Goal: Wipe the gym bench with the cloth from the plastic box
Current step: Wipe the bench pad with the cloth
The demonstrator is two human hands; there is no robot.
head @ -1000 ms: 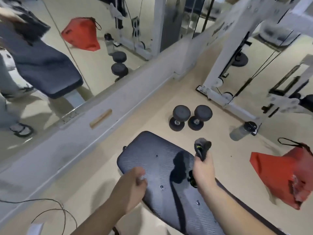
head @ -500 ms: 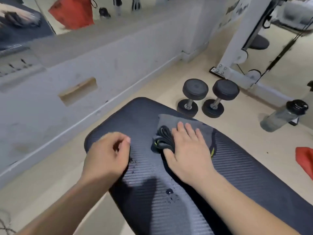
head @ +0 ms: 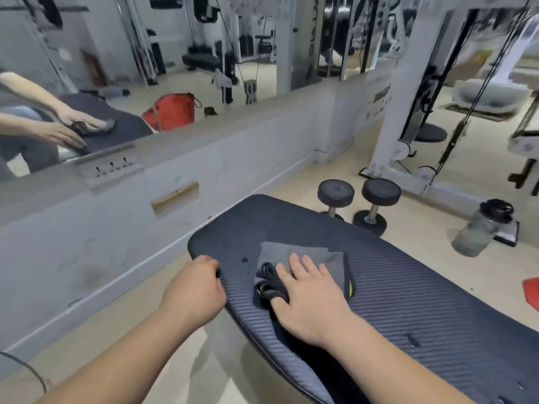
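Head view. I see the gym bench running from the centre of the frame toward the lower right. Its pad is dark blue-black with a fine ribbed, carbon-weave texture and a rounded near end. A few water droplets sit on the pad, just left of the cloth.

The cloth lies flat on the bench pad near its rounded end. It is grey and folded into a rough rectangle. A bunched dark section with a yellow-green accent shows at its left edge, and a second yellow-green mark shows at its right edge.

My right hand rests palm-down on the cloth, fingers extended and slightly spread, pressing the fabric against the pad. It grips nothing; the hand is flat and wide.

My left hand is at the left edge of the pad, fingers curled over the rim. It is closed narrow on the bench edge.

Beyond the bench, two dumbbells stand on the floor side by side, near the far edge of the pad. A clear water bottle with a dark cap lies to their right. A wall mirror on the left reflects both hands, the cloth and a red bag.
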